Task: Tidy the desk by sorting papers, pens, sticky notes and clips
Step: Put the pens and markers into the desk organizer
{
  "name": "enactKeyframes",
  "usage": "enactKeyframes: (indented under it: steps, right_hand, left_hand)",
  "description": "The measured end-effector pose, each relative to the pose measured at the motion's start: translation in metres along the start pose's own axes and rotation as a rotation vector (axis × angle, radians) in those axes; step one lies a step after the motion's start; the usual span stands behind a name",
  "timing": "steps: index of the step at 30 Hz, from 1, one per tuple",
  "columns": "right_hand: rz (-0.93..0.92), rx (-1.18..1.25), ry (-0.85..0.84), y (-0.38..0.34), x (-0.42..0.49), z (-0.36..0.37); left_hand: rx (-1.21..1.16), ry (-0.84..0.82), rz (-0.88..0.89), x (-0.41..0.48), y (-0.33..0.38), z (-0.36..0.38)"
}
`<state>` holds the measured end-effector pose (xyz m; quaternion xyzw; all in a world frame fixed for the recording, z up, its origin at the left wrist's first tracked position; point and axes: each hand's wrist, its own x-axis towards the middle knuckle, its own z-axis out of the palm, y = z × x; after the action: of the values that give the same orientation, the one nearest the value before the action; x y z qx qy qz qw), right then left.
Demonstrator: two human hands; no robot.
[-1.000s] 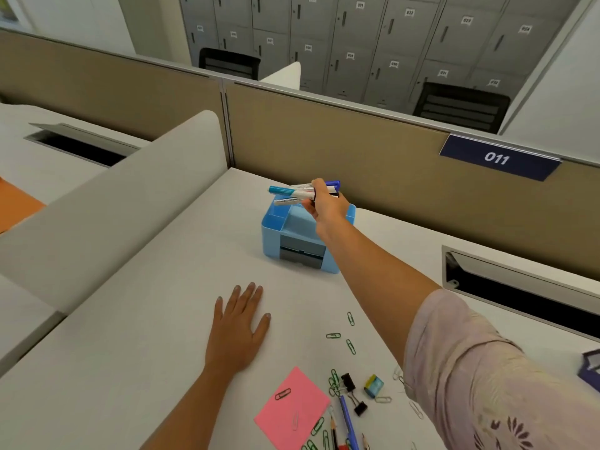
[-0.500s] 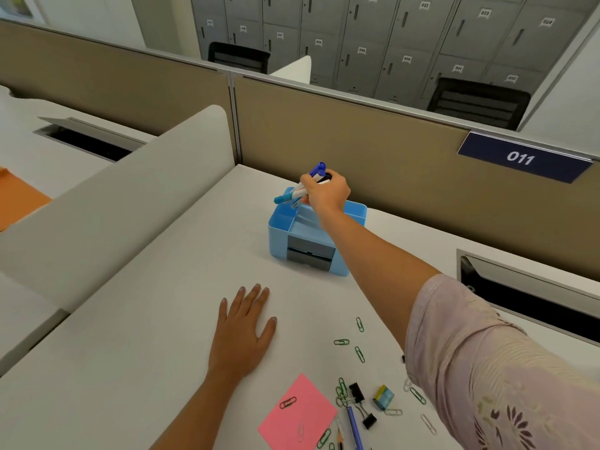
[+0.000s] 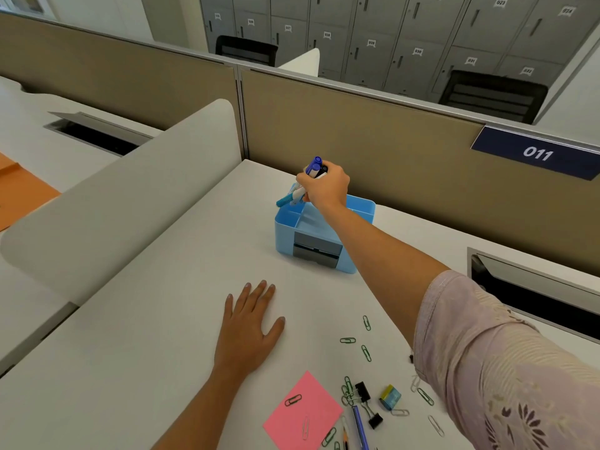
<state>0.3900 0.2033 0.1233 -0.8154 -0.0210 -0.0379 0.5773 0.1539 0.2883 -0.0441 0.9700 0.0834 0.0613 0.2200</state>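
**Q:** What is on the left of the view?

**A:** A pale curved divider [image 3: 107,203] runs along the left edge of a white desk [image 3: 156,336]. The person's left hand [image 3: 248,326] lies palm down on the desk. Its fingers are straight and slightly spread, and it holds nothing.

**Q:** And just to the right of that hand?

**A:** Near the bottom edge lies a pink sticky note [image 3: 303,414] with two paper clips resting on it. Farther back stands a light blue desk organiser [image 3: 283,237] with open compartments on top and a grey drawer front facing the viewer.

**Q:** Where are the pens?

**A:** The right hand [image 3: 324,188] reaches out over the back of the organiser. Its fingers are curled round a bundle of pens [image 3: 313,165]. The pens tilt, with their blue caps up and a teal end pointing down and left at the organiser's back left corner. Whether they touch the organiser cannot be told.

**Q:** What else lies on the desk?

**A:** Right of the sticky note are loose green paper clips [image 3: 366,323], black binder clips [image 3: 363,389], a small yellow and blue item [image 3: 390,397], and a blue pen [image 3: 359,423] partly cut off by the bottom edge.

**Q:** And on the far right?

**A:** A pale patterned sleeve [image 3: 503,368] covers the right upper arm. Behind it, on the tan partition, is a dark blue plate [image 3: 535,154] reading 011.
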Motion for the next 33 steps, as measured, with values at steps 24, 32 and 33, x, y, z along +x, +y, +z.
enactKeyframes:
  steps: [24, 32, 33]
  right_hand:
    - [0.148, 0.01, -0.029, 0.015, 0.009, 0.006]
    - [0.134, -0.017, -0.014, 0.009, 0.009, -0.012]
    - [0.123, -0.019, -0.016, 0.008, 0.009, -0.014]
  left_hand:
    - [0.005, 0.006, 0.003, 0.0, 0.001, -0.003]
    - [-0.002, 0.018, 0.005, -0.001, 0.0, -0.001]
    - [-0.004, 0.02, 0.005, -0.001, 0.0, -0.001]
